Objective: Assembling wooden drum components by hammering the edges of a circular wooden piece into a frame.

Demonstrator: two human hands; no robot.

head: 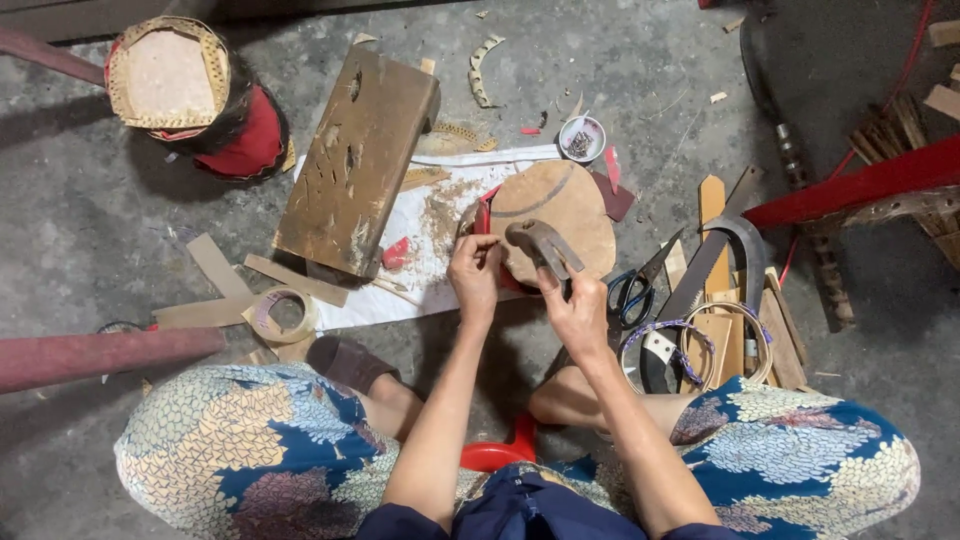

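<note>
Patterned trousers and a red stool [497, 455] sit closest to the lens, with both forearms reaching out over the concrete floor [90, 250]. Right hand [578, 312] is closed around the handle of a hammer [545, 245], whose head lies over a round brown disc [556, 218]. Left hand [476, 272] pinches the disc's near-left rim, fingers closed on something too small to make out, just beside the hammer head. The disc rests on a white sheet [430, 285] spread on the floor, beside a worn wooden block [355, 160].

Risk, as I judge it: the left fingers sit so close to the hammer head that a slightly off blow could strike them; the disc, steadied by one hand only, could also slide on the sheet.

A small white bowl [581, 138] beyond the disc's far edge holds what look like small nails. Scissors [630, 290] and a saw [700, 270] lie on the floor to the right, a tape roll [280, 315] to the left.
</note>
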